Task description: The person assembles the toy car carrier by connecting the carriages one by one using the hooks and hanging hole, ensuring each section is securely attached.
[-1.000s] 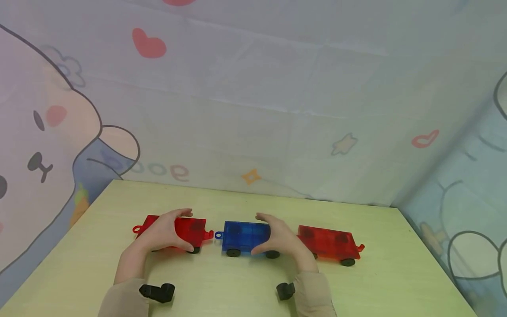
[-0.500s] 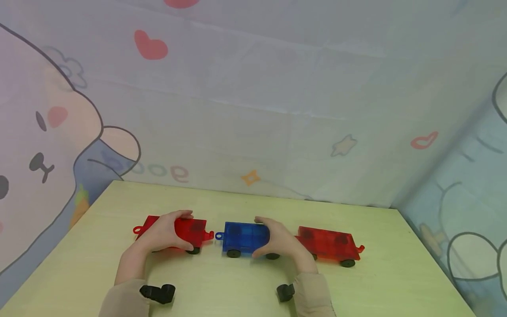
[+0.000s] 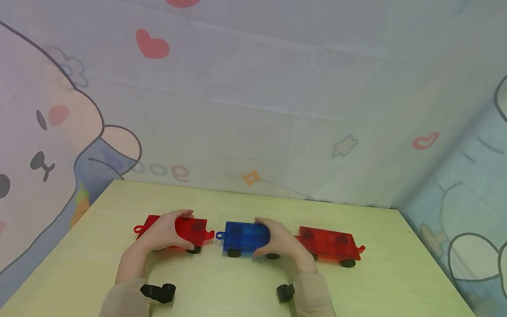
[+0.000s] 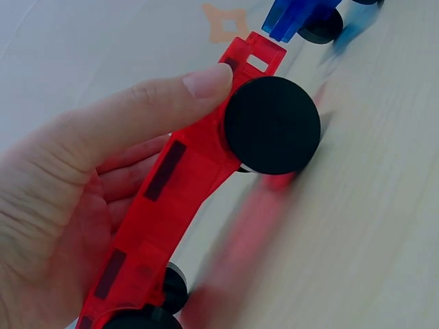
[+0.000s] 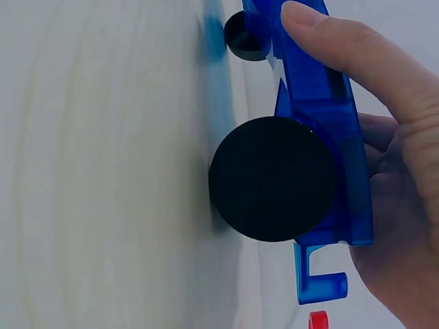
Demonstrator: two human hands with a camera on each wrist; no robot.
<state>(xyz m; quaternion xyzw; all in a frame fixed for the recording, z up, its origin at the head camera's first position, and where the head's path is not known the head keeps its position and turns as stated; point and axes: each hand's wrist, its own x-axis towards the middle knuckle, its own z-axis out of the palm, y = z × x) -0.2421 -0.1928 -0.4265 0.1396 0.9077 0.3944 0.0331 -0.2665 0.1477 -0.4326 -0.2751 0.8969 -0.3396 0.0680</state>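
Note:
My left hand (image 3: pixel 168 230) grips a translucent red toy train car (image 3: pixel 192 231) across its sides, thumb on the near side by a black wheel (image 4: pixel 273 125). Its hook (image 3: pixel 209 235) points right, close to the ring (image 3: pixel 220 235) of a translucent blue toy train car (image 3: pixel 244 237); whether they touch is hard to tell. That blue car is held by my right hand (image 3: pixel 283 240), with the thumb on its near side. In the right wrist view a blue hook (image 5: pixel 322 286) sticks out of its end, with a bit of red (image 5: pixel 318 320) just apart from it.
Another red toy train car (image 3: pixel 328 244) stands to the right of my right hand, its hook pointing right. All three cars stand on a pale wooden table (image 3: pixel 222 286). A printed cloth (image 3: pixel 245 88) hangs behind the table, and more cloth borders both sides.

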